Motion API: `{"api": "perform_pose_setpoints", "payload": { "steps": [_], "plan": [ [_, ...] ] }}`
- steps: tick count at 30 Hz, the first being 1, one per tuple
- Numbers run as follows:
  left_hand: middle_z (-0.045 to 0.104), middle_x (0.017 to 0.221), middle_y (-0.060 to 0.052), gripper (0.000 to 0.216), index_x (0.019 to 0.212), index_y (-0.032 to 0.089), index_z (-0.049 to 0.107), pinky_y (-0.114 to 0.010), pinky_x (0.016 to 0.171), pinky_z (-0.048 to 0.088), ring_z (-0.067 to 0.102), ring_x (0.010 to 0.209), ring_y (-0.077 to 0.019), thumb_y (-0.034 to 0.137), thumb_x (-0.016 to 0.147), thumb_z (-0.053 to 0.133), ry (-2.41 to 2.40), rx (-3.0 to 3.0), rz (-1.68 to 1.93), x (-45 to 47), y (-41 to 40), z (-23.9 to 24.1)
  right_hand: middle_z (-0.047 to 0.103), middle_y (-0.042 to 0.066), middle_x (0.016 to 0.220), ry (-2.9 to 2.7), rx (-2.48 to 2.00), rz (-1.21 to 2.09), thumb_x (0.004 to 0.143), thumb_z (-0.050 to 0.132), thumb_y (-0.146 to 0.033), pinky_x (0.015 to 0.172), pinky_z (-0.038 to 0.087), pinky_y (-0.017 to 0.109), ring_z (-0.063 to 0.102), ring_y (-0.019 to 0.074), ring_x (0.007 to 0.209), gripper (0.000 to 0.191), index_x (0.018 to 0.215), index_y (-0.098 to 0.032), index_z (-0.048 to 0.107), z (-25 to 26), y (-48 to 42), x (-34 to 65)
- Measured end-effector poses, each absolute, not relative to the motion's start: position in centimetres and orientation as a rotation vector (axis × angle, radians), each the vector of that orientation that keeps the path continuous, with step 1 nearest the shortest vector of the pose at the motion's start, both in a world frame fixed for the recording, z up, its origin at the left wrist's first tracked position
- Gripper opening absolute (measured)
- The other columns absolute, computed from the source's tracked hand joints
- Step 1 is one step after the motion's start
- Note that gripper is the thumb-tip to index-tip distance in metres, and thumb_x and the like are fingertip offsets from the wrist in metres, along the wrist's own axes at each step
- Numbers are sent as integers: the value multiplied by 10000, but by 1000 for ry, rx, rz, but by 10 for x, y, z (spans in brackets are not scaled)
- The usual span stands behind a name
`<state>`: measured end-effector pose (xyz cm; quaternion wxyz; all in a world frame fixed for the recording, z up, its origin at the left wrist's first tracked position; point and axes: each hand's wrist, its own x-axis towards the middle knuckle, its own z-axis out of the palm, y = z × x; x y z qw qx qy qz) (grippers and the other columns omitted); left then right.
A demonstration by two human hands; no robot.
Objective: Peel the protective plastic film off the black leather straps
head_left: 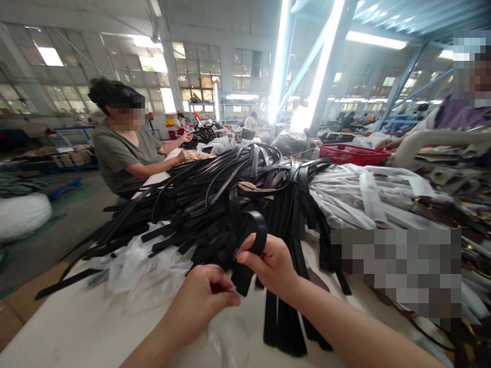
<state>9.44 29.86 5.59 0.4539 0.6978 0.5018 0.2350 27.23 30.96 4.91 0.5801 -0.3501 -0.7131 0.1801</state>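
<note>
A black strap (260,225) curls up in a loop from my right hand (270,263), whose thumb and fingers are closed on it. Just left of it is my left hand (213,291), thumb and fingertips pinched together. Something small and pale may sit at those fingertips, but it is too small to name. Behind both hands a large pile of black straps (192,191) spreads over the pale table (76,327), with several strap ends hanging toward me. A clear plastic bag (228,340) lies below my left hand.
Crumpled clear plastic (141,271) lies on the table at left. White-wrapped straps (345,197) are heaped at right, near a red basket (351,153). A co-worker (123,148) handles things at the table's far left side; another person (460,112) is at far right.
</note>
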Motion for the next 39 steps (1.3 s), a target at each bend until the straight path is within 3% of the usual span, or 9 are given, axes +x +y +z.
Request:
{"api": "perform_pose_setpoints", "payload": {
  "steps": [8, 14, 17, 21, 26, 28, 33, 37, 39],
  "plan": [
    [634, 647, 0, 76, 628, 157, 698, -263, 610, 376, 552, 651, -169, 231, 641, 689, 1177, 1716, 537, 94, 298, 58, 645, -3, 624, -1676, -824, 400, 852, 640, -318, 568, 437, 220, 580, 113, 574, 228, 669, -183, 658, 50, 309, 274],
    [489, 598, 47, 201, 601, 154, 583, -257, 582, 308, 418, 602, -124, 308, 657, 699, 1029, 1553, 629, 94, 301, 47, 642, 3, 636, -1592, -820, 382, 845, 650, -293, 577, 444, 220, 590, 118, 590, 203, 677, -180, 640, 41, 304, 267],
    [545, 595, 20, 255, 622, 145, 583, -268, 606, 328, 453, 599, -132, 374, 675, 683, 969, 1432, 632, 98, 299, 48, 616, 5, 628, -1592, -815, 443, 848, 638, -290, 577, 436, 221, 568, 115, 591, 225, 656, -171, 631, 36, 303, 261],
    [665, 625, -43, 297, 667, 140, 608, -272, 581, 334, 548, 590, -159, 432, 701, 656, 1050, 1366, 615, 101, 298, 52, 574, 6, 630, -1532, -857, 741, 846, 618, -359, 548, 405, 222, 522, 109, 593, 274, 681, -147, 674, 37, 311, 257],
    [701, 623, -62, 326, 638, 144, 605, -276, 566, 376, 597, 569, -173, 456, 664, 696, 1114, 1359, 646, 99, 297, 55, 352, -80, 470, -1098, -816, 1362, 749, 704, -494, 374, 161, 173, 241, 31, 406, 389, 706, -109, 679, 47, 325, 269],
    [699, 606, -58, 353, 634, 153, 587, -282, 570, 403, 602, 552, -173, 481, 654, 716, 1082, 1335, 660, 98, 295, 57, 299, -99, 437, -1050, -728, 1444, 749, 706, -509, 357, 129, 166, 206, 21, 380, 405, 691, -110, 667, 47, 325, 271],
    [688, 606, -61, 432, 655, 134, 601, -262, 544, 404, 595, 536, -158, 534, 625, 761, 1038, 1307, 703, 99, 292, 62, 412, -71, 396, -1245, -745, 1284, 763, 694, -517, 333, 210, 154, 321, 31, 331, 405, 739, -113, 700, 40, 309, 255],
    [653, 557, -39, 556, 643, 145, 591, -267, 522, 416, 581, 500, -156, 674, 577, 750, 1072, 1336, 712, 93, 290, 59, 532, -12, 488, -1363, -526, 1419, 701, 747, -508, 390, 379, 185, 470, 73, 404, 394, 660, -118, 707, 41, 292, 242],
    [630, 528, -19, 591, 605, 171, 568, -281, 512, 431, 583, 496, -170, 719, 501, 765, 1129, 1329, 603, 81, 276, 61, 540, -8, 514, -1434, -446, 1491, 685, 771, -476, 402, 372, 171, 464, 65, 430, 360, 681, -118, 736, 47, 284, 242]
  ]
}}
